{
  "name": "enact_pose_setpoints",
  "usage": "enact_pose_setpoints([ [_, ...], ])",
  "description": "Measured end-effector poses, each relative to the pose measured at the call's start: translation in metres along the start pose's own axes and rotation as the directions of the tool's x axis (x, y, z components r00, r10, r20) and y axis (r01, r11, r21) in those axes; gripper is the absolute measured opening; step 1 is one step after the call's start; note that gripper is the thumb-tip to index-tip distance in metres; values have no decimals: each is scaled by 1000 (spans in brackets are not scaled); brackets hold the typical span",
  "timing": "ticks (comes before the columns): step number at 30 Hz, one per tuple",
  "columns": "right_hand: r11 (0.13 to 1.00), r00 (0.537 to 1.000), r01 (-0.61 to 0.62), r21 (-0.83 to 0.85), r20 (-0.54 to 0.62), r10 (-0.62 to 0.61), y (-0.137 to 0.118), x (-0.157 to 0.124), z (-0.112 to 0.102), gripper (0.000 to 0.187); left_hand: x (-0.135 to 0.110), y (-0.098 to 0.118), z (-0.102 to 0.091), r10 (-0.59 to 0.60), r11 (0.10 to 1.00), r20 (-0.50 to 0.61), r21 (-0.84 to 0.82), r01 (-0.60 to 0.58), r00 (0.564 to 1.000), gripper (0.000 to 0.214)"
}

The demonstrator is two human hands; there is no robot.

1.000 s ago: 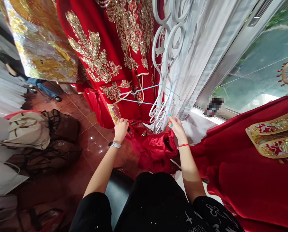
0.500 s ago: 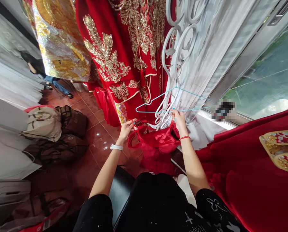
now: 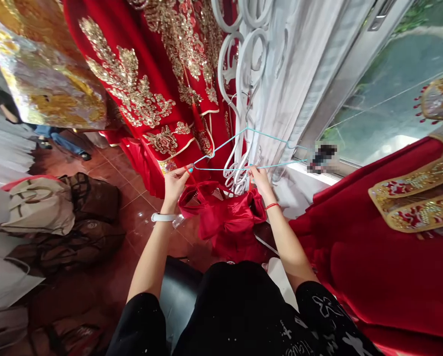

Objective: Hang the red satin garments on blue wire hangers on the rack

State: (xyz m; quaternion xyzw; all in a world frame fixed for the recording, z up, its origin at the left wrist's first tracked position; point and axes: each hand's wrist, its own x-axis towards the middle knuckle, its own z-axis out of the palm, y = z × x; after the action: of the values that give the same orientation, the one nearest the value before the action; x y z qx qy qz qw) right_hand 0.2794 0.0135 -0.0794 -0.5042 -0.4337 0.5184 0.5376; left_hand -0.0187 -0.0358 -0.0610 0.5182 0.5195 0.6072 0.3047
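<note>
Both hands [image 3: 175, 184] at blue wire hanger [image 3: 243, 148], gripping red satin garment [image 3: 224, 217]

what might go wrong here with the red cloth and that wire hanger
The red cloth hangs bunched under the thin wire hanger; it looks slippery and may slide to the floor if the left hand or right hand loosens. The hanger's left tip is close to the beaded dress and might snag its trim. Its hook sits among the white scrollwork and could catch there.

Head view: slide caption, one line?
Left hand and right hand hold a red satin garment at a light-blue wire hanger hung on a white scrollwork rack.
</note>
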Motion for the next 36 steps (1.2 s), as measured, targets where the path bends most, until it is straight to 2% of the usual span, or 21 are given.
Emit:
enact_pose_setpoints([
  [4, 999, 999, -23, 29, 48, 21, -5, -4, -2, 18, 17, 6, -3, 32, 998, 27, 52, -33, 999, 60],
  [8, 998, 995, -47, 51, 90, 43, -9, -10, -4, 19, 27, 16, -5, 17, 997, 197, 75, -33, 980, 54],
  [12, 996, 994, -55, 75, 96, 48, -7, -18, 6, 20, 29, 34, 2, 16, 992, 351, 114, -60, 936, 53],
  [16, 991, 993, -59, 122, 113, 45, -4, -24, 17, 21, 35, 57, 17, 46, 964, 450, 215, -159, 892, 54],
  [19, 989, 994, -58, 136, 102, 45, -2, -26, 19, 22, 40, 71, 30, 65, 927, 531, 282, -249, 845, 45],
  [23, 991, 998, -30, 128, 66, 22, 1, -26, 16, 24, 40, 74, 39, 40, 832, 615, 415, -367, 787, 28],
  [26, 995, 999, -34, 99, 37, 30, 2, -25, 16, 29, 33, 71, 42, 53, 757, 579, 508, -411, 813, 23],
  [28, 996, 999, -33, 84, 19, 32, 1, -23, 15, 36, 30, 68, 44, 110, 768, 550, 482, -422, 828, 28],
  [30, 996, 1000, -10, 86, 3, 10, 0, -24, 8, 37, 31, 65, 44, 150, 809, 550, 409, -422, 822, 30],
  [32, 994, 999, 15, 110, -37, -11, -1, -26, -9, 33, 36, 61, 41, 150, 836, 555, 370, -404, 819, 30],
  [36, 978, 976, 74, 193, -215, -31, -2, -41, -73, 20, 52, 55, 32, 166, 820, 494, 412, -398, 853, 27],
])
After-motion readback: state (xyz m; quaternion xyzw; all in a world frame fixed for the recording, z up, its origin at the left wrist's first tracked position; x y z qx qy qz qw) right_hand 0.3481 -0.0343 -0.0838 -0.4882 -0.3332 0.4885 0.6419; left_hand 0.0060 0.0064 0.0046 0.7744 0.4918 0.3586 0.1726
